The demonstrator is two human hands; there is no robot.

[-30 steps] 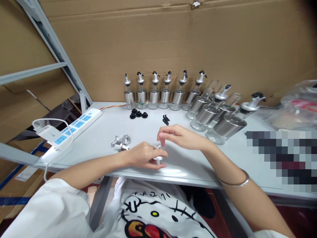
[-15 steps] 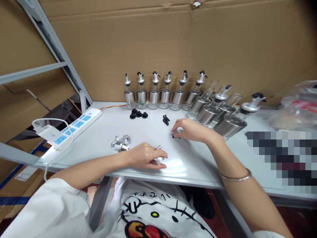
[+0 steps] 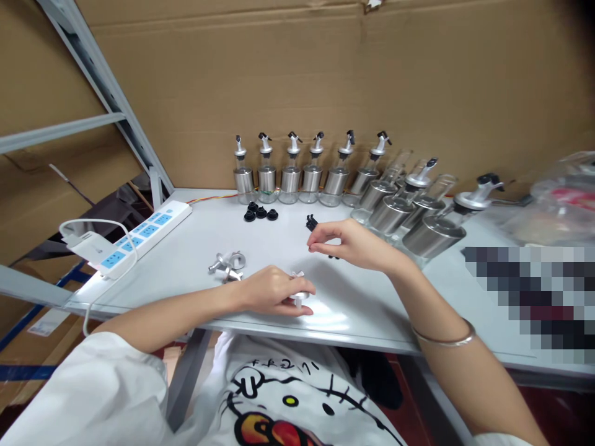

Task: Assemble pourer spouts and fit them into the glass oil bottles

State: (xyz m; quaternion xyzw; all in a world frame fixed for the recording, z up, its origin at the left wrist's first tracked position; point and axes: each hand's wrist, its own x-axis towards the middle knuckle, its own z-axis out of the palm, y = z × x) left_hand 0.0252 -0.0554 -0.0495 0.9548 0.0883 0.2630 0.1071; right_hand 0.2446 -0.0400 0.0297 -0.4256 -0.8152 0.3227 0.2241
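My left hand (image 3: 274, 291) rests near the front edge of the table, closed on a silver pourer spout (image 3: 301, 296) that sticks out between thumb and fingers. Raised over the table's middle, my right hand (image 3: 348, 243) has thumb and fingertips pinched together; what they hold, if anything, is too small to make out. Tiny black parts (image 3: 333, 256) lie under the right hand, partly hidden by it. Just beyond its fingertips are small black levers (image 3: 311, 222). More silver pourer spouts (image 3: 229, 266) lie left of my left hand. Several black stoppers (image 3: 261, 212) sit farther back.
Glass and steel oil bottles with pourers (image 3: 290, 179) line the back, and more bottles (image 3: 393, 214) crowd the right. A white power strip (image 3: 144, 238) with a charger and cable lies on the left. Clear plastic bags (image 3: 562, 204) are at far right. Cardboard (image 3: 297, 74) stands behind the table.
My right hand has lifted from the tiny black parts and moved left, its fingertips now pinched. The left hand stays in place with the pourer spout.
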